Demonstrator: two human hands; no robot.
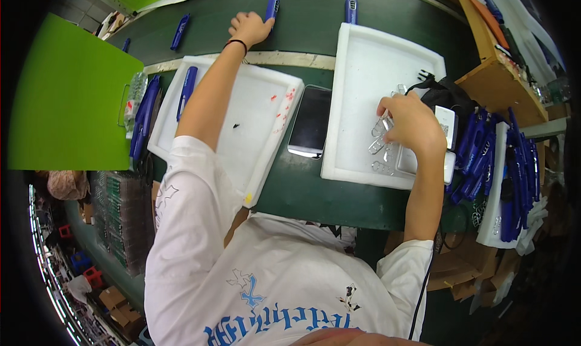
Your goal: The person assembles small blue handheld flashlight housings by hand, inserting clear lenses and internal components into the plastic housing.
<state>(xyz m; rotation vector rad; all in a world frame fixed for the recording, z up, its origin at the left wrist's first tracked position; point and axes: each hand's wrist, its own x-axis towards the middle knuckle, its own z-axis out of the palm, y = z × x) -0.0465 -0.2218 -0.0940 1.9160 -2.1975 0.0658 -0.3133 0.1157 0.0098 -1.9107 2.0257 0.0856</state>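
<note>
My left hand (250, 30) is stretched to the far side, over the dark green surface. Its thumb lies against the lower end of a blue pen-shaped device (273, 6), and its fingers are apart beside it. In the right white foam tray (357, 73), my right hand (414, 123) curls its thumb and forefinger around a clear plastic clip-like piece (382, 125). More clear pieces (382, 167) lie just below the fingers. A white box-like item (445, 123) and a black strap or pouch (448, 98) are by the right wrist.
The left foam tray (257, 98) holds another blue device (187, 93) and has red marks. A dark phone (311, 121) rests between the trays. More blue devices (180, 31) lie along the far strip; several are piled at right (478, 155). A green panel (72, 98) stands at left.
</note>
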